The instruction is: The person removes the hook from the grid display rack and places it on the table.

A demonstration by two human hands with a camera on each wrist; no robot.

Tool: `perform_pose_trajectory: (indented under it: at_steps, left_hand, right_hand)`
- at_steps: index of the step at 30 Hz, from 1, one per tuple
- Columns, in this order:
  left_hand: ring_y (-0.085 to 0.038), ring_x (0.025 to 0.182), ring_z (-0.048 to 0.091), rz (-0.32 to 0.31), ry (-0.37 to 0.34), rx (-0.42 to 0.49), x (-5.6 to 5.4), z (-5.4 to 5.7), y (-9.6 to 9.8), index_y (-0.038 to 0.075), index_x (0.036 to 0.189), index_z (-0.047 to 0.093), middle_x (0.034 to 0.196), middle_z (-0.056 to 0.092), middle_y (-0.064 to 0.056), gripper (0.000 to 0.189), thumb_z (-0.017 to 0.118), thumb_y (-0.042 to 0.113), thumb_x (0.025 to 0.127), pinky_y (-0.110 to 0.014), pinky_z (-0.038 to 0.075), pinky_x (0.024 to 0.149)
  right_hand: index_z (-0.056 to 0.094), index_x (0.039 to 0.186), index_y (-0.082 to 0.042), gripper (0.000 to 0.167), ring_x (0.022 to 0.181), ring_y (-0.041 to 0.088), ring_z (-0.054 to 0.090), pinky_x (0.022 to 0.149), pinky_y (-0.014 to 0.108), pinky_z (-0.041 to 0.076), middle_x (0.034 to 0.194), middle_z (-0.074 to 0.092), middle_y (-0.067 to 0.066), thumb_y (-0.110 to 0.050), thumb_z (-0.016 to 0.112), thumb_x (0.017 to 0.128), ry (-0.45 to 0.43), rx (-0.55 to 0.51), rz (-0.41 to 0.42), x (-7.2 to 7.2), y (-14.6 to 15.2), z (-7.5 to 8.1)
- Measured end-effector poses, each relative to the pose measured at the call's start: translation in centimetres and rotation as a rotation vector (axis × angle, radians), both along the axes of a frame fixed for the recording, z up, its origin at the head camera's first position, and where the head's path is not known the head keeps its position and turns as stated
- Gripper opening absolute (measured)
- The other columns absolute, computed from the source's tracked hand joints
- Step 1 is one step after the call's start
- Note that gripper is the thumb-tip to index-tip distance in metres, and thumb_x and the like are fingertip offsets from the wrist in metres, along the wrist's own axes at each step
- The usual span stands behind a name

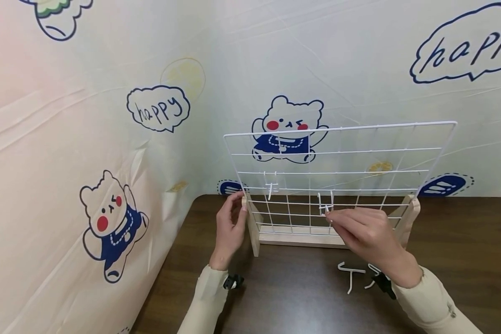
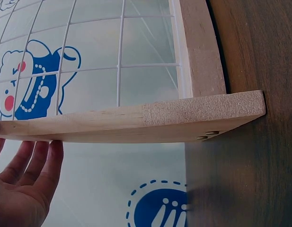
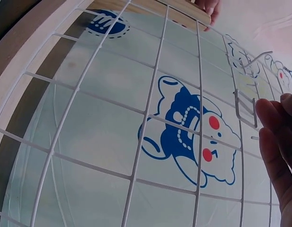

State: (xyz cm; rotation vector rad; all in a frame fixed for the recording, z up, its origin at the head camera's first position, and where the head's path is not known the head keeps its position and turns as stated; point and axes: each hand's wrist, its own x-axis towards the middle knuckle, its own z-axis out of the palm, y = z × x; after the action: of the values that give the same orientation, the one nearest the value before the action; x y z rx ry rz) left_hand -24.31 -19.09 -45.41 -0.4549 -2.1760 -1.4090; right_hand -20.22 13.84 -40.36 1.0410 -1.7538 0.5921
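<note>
A white wire grid panel [image 1: 340, 129] stands in a wooden stand. My left hand [image 1: 228, 229] holds the stand's left wooden side [image 1: 253, 234]; in the left wrist view several fingers [image 2: 52, 165] lie against that side's outer face. With thumb and fingertips, my right hand [image 1: 365, 231] pinches a white wire hook [image 1: 325, 207] at the middle of the grid. The right wrist view shows this hook [image 3: 255, 113] against the grid wires, right at the fingertips. A second white hook [image 1: 270, 186] hangs on the grid further left.
On the dark wooden table [image 1: 292, 292], a loose white hook [image 1: 351, 273] lies in front of the stand. Another hook [image 1: 372, 269] beside it is partly hidden by the right wrist. A printed cloth [image 1: 217, 46] hangs behind and to the left.
</note>
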Motion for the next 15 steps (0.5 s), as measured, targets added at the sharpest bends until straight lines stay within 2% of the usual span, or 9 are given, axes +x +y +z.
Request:
perform_pose_trajectory:
  at_steps: [15]
  left_hand:
    - [-0.026, 0.117, 0.068, 0.001, -0.01, -0.004, -0.02, -0.17, -0.05, 0.009, 0.137, 0.061, 0.134, 0.068, -0.011, 0.031, 0.058, 0.014, 0.106, -0.053, 0.059, 0.098]
  right_hand:
    - [0.081, 0.092, -0.004, 0.039, 0.066, 0.019, 0.076, 0.058, 0.037, 0.06, 0.082, 0.08, 0.007, -0.025, 0.053, 0.11, -0.008, 0.009, -0.01, 0.16, 0.06, -0.34]
